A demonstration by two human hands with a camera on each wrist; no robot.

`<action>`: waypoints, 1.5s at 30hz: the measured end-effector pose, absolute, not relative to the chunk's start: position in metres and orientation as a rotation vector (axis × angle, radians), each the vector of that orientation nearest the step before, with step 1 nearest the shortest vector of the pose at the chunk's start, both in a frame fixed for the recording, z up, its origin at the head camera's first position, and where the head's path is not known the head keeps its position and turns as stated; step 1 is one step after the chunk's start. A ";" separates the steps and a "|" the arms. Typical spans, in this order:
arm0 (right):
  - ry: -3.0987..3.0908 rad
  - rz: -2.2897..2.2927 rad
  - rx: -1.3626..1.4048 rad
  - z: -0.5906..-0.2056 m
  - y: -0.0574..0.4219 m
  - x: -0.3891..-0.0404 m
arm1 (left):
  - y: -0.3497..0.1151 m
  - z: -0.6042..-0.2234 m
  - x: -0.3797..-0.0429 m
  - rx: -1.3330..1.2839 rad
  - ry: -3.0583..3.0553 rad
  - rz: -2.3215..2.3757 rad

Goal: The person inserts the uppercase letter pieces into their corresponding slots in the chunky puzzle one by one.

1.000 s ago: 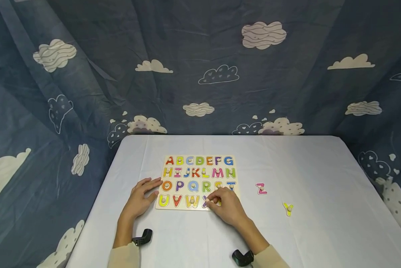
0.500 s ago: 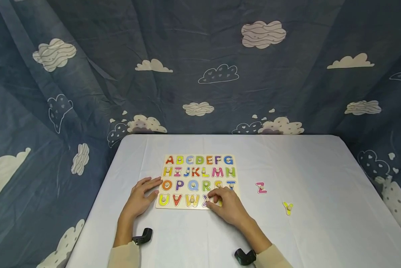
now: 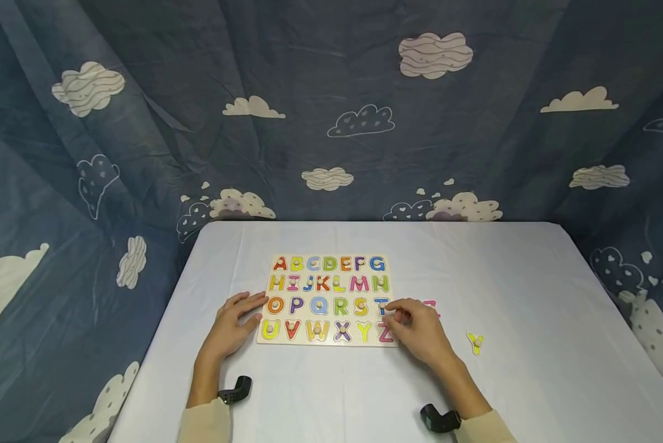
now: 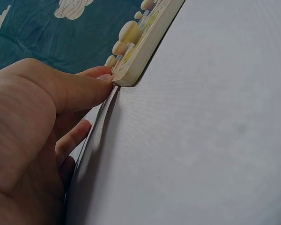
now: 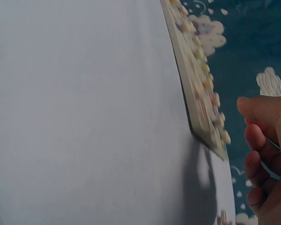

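Observation:
An alphabet puzzle board (image 3: pixel 304 343) lies on the table, its letter pieces fitted with small knobs. My left hand (image 3: pixel 232 327) rests against the board's left side, thumb and fingers spread. In the left wrist view the thumb (image 4: pixel 86 92) touches a corner of the board (image 4: pixel 147 56). The purple X piece (image 3: pixel 342 332) sits in the bottom row. My right hand (image 3: pixel 420 332) is over the lower right end, loosely curled and holding nothing. Beyond it lies a pink Z piece (image 3: pixel 432 306), partly hidden by the hand. Bottom-row spots for Y and Z show no knobs.
A yellow Y piece (image 3: pixel 476 343) lies on the white tablecloth (image 3: pixel 531 283) to the right of my right hand. Behind the table hangs a dark blue cloth (image 3: pixel 287 61) with printed clouds. Black wrist cameras sit on both wrists.
My right hand has let go of the X piece and moved right, uncovering the Y and Z spots and partly covering the loose Z piece. My left hand stays in place.

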State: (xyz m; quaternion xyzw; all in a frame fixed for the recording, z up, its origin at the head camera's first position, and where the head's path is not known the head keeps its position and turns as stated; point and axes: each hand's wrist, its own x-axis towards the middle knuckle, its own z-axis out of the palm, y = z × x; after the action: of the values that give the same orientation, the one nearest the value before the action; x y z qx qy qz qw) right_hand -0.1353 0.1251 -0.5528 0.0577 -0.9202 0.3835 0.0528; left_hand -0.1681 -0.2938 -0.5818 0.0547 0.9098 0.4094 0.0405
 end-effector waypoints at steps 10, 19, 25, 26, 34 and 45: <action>-2.719 1.007 0.143 -0.554 0.191 -0.119 | -0.294 -0.583 -0.170 0.160 2.791 1.249; -2.662 0.893 0.068 -0.567 0.256 -0.086 | -0.295 -0.583 -0.169 0.189 2.795 1.248; -2.758 0.824 -0.003 -0.564 0.282 -0.074 | -0.294 -0.582 -0.168 0.169 2.788 1.258; -2.788 0.814 -0.010 -0.563 0.285 -0.073 | -0.294 -0.582 -0.168 0.166 2.786 1.259; -2.864 0.801 -0.010 -0.561 0.287 -0.071 | -0.292 -0.583 -0.170 0.163 2.781 1.268; -2.837 0.802 0.027 -0.562 0.281 -0.076 | -0.294 -0.583 -0.168 0.141 2.784 1.240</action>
State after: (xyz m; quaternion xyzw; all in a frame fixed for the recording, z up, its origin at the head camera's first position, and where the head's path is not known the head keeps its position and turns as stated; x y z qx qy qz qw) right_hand -0.0756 0.2814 -0.5623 0.0090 -0.9578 0.2706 0.0964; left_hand -0.1681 -0.2936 -0.5828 0.0463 0.9115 0.4060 0.0454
